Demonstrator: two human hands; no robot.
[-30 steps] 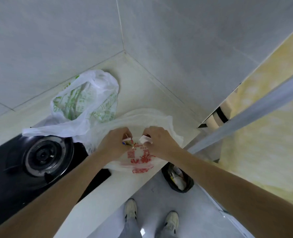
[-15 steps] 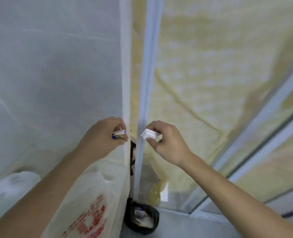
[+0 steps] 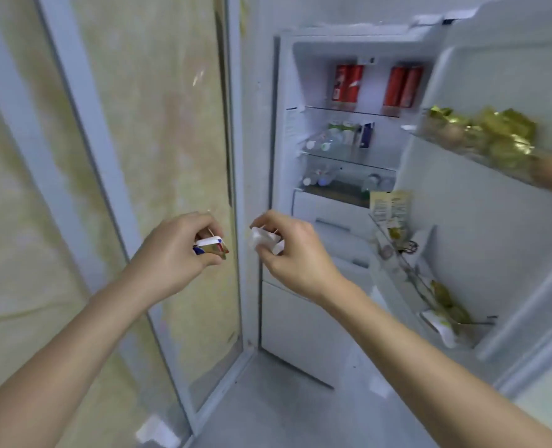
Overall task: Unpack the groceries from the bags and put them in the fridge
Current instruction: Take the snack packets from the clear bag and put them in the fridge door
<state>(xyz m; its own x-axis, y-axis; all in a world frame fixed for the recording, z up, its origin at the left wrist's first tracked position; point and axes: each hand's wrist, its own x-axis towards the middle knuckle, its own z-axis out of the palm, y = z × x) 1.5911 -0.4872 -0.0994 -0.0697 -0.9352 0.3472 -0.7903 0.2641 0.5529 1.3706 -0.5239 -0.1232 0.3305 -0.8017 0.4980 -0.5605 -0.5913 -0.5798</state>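
Before the open fridge (image 3: 349, 130), left hand (image 3: 174, 253) fingers pinch 1 small colourful packet (image 3: 211, 248), right hand (image 3: 292, 250) fingers clasp 1 white tub (image 3: 263, 240); neither shelved yet.

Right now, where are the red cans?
Head view, upper centre: the red cans stand in two pairs on the top glass shelf of the open fridge, directly above the shelf of bottles.

Yellowish frosted glass panels (image 3: 158, 124) in pale frames, grey floor (image 3: 268, 412)

no legible text, labels seemingly too blurred
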